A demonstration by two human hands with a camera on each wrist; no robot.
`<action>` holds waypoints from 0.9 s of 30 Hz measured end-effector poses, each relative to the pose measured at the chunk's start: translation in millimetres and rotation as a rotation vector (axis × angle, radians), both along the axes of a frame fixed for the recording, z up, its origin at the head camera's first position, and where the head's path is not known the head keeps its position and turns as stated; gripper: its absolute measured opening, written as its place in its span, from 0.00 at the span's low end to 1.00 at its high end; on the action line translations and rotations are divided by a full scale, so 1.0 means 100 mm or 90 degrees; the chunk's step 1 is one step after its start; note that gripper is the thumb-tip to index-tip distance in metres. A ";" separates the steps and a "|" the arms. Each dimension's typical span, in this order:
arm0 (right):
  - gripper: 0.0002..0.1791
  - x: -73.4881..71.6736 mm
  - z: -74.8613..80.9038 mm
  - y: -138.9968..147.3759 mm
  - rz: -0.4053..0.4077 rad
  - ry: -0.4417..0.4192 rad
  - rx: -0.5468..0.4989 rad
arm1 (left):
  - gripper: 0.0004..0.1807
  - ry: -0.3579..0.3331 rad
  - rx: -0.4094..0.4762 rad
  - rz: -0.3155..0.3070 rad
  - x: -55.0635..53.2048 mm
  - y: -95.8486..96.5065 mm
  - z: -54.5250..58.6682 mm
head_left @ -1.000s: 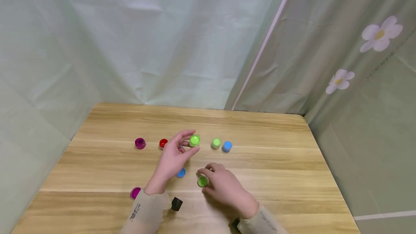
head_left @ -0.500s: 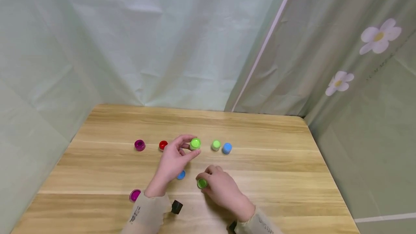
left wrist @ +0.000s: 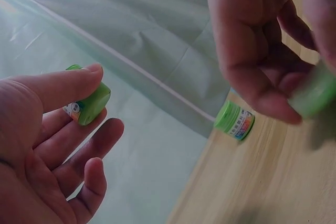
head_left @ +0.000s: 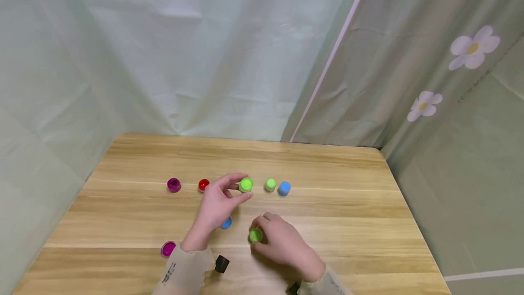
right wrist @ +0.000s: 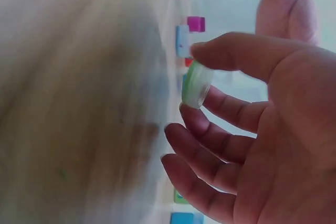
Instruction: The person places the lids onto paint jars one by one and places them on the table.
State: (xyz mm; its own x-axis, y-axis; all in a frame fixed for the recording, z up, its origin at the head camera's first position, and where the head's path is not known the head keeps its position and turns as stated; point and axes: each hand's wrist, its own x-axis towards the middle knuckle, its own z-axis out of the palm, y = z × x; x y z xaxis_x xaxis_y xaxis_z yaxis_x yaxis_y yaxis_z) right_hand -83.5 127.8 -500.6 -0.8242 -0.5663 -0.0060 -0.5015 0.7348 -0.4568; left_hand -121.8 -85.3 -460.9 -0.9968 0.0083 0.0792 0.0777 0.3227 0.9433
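Observation:
My left hand [head_left: 219,204] holds a small open pot of green paint [head_left: 246,184] between thumb and fingers, raised over the table. Its printed label and green base show in the left wrist view, where the pot [left wrist: 94,103] is tilted. Lower and to the right, my right hand [head_left: 282,245] pinches a round translucent green lid [head_left: 255,235] by its edge. The right wrist view has this lid [right wrist: 197,85] on its side between thumb and fingertips, with the other fingers loosely bent. Lid and pot are apart.
A green pot [head_left: 270,185] and a blue pot [head_left: 284,188] stand capped behind the hands. Further left are an open purple pot [head_left: 173,185] and a red pot [head_left: 203,185]. A blue lid [head_left: 227,222] and a purple lid [head_left: 168,249] lie nearer on the wooden table [head_left: 348,240].
The right thumb and fingers, spread around the green lid a second ago, have closed on it, and the lid has come up a little. The left hand keeps its pot nearly in place.

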 end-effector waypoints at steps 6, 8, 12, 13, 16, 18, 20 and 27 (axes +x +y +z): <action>0.19 -0.04 0.15 0.11 -0.039 -0.067 -0.052 | 0.25 0.015 0.016 -0.015 0.02 0.02 -0.01; 0.19 -0.07 0.22 0.16 -0.052 -0.066 -0.078 | 0.24 0.020 0.022 -0.018 0.01 0.03 -0.03; 0.17 -0.12 0.38 0.25 -0.091 -0.054 -0.176 | 0.23 0.021 0.053 -0.032 0.00 0.06 -0.04; 0.16 -0.13 0.42 0.27 -0.101 -0.047 -0.208 | 0.23 0.021 0.059 -0.034 0.00 0.07 -0.05; 0.17 -0.16 0.52 0.30 -0.137 -0.032 -0.288 | 0.23 0.029 0.066 -0.038 0.00 0.08 -0.05; 0.17 -0.17 0.58 0.31 -0.159 -0.025 -0.329 | 0.24 0.032 0.061 -0.039 0.01 0.08 -0.05; 0.16 -0.17 0.61 0.31 -0.177 -0.023 -0.360 | 0.25 0.033 0.055 -0.040 0.01 0.09 -0.04; 0.16 -0.16 0.62 0.25 -0.197 -0.004 -0.420 | 0.25 0.026 0.048 -0.046 0.00 0.11 -0.03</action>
State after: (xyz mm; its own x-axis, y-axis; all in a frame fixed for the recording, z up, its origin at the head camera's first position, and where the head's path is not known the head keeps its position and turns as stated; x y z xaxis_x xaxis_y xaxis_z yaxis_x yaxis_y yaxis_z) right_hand -99.6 153.0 -438.4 -0.9482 -0.1943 0.2513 -0.3114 0.4127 -0.8560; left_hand -121.3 -73.8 -464.1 -0.9898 0.0726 0.1228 0.1370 0.2433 0.9602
